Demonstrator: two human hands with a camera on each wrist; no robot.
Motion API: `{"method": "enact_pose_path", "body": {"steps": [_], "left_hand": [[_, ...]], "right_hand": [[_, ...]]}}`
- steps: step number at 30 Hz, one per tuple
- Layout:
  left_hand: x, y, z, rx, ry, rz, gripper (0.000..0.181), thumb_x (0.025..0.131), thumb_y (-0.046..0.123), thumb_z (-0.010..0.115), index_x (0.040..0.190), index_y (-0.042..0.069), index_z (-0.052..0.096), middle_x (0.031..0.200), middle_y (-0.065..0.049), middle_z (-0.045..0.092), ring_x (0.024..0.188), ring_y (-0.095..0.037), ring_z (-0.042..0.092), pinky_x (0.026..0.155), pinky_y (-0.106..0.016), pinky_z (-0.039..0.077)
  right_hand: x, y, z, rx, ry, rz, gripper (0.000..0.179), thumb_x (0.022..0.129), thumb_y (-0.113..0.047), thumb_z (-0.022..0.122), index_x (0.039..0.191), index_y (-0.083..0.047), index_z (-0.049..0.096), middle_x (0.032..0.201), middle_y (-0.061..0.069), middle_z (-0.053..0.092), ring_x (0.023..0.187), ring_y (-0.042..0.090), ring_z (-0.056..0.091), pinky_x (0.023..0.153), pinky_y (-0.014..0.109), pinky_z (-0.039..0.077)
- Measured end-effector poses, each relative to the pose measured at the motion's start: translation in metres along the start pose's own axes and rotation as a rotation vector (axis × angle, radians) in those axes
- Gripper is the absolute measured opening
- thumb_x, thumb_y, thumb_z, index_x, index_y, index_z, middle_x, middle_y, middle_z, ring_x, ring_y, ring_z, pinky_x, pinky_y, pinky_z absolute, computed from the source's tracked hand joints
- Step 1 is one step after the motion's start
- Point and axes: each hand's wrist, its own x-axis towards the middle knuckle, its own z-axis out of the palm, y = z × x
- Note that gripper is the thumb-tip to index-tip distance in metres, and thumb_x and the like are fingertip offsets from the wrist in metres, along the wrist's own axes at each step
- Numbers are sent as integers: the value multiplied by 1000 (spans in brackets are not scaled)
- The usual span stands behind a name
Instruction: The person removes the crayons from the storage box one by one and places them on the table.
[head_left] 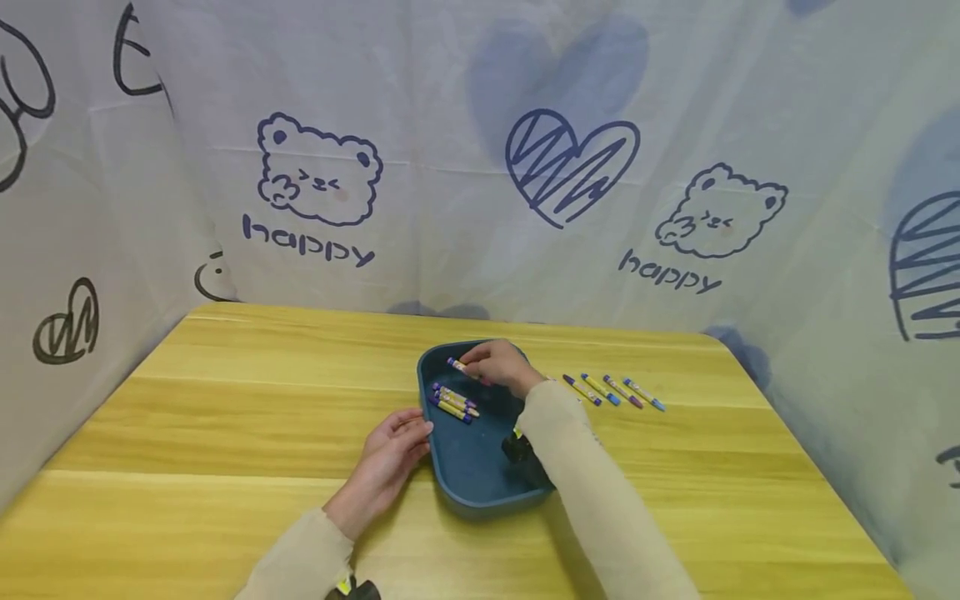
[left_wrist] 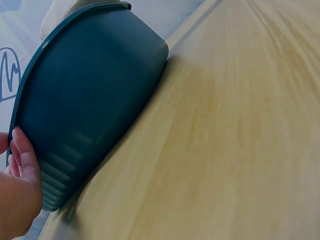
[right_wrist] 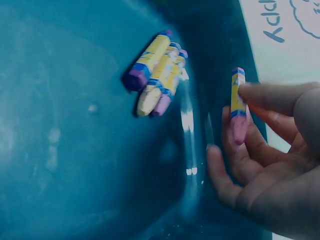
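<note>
My right hand (head_left: 497,365) is over the far part of a dark blue-green tray (head_left: 487,505), pinching a crayon (right_wrist: 238,102) between thumb and fingers. A yellow wrapper with blue bands covers this crayon, and its tip is pink. Inside the tray, against the left wall, several crayons (head_left: 453,407) lie side by side; purple, cream and pink ends show in the right wrist view. My left hand (head_left: 392,454) touches the tray's left side from outside, its fingers mostly extended against the wall and rim. Seen from the left wrist, the tray's outer wall (left_wrist: 95,85) hides the contents.
To the right of the tray, several more crayons (head_left: 613,390) with purple and blue ends lie slanted in a row on the wooden table (head_left: 247,400). My right forearm crosses the tray's right edge. Behind the table hangs a printed white cloth (head_left: 450,208).
</note>
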Motion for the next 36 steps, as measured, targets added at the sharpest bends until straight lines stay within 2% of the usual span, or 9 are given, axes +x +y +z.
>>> {"method": "enact_pose_path", "body": {"steps": [5,8,13,18,23,28,33,36], "left_hand": [[0,0,-2,-4,10,-8,19,91,-9,54,109,-4,51,85,-1,56,73,-9,55,67,-20,50],[0,0,-2,1,13,-9,19,91,-8,55,110,-4,51,85,-1,56,73,-9,55,67,-19,50],[1,1,0,6,15,-10,20,91,-8,55,111,-5,50,85,-1,56,73,-8,55,67,-19,50],[0,2,0,12,17,-13,20,92,-8,55,111,-5,50,86,-1,56,73,-9,55,67,-19,50],[0,2,0,17,16,-16,23,92,-8,55,114,-6,49,87,-1,56,73,-8,55,67,-19,49],[0,1,-1,16,16,-22,26,92,-8,54,117,-8,47,86,-1,58,72,-8,56,67,-19,49],[-1,2,-2,16,14,-25,27,92,-7,55,117,-7,47,86,-1,58,72,-8,56,67,-19,49],[0,2,-1,15,12,-24,27,92,-7,55,117,-6,47,87,-1,58,73,-8,56,68,-19,49]], "right_hand": [[-3,-8,-6,35,-10,-14,23,92,-12,65,112,-2,70,107,10,67,94,29,61,84,40,52],[-7,-15,-14,55,0,-54,24,92,-12,65,112,-1,70,109,11,67,96,29,60,88,43,51],[-13,-26,-38,62,4,-101,26,92,-15,66,114,-2,69,109,10,65,91,24,57,86,40,50],[-20,-27,-66,76,4,-119,28,93,-15,65,118,-3,67,119,11,62,102,27,56,89,38,48],[-30,-17,-86,76,44,-140,28,93,-14,64,118,-1,66,119,12,62,101,27,55,86,36,47],[-41,0,-97,68,83,-108,30,94,-14,62,121,-1,65,119,13,63,99,25,57,82,34,47],[-51,20,-99,64,101,-70,33,96,-13,60,127,-1,61,127,16,59,114,29,55,95,41,47],[-56,31,-99,46,122,-56,32,96,-13,59,126,0,62,129,17,57,118,32,53,98,45,45]]}}
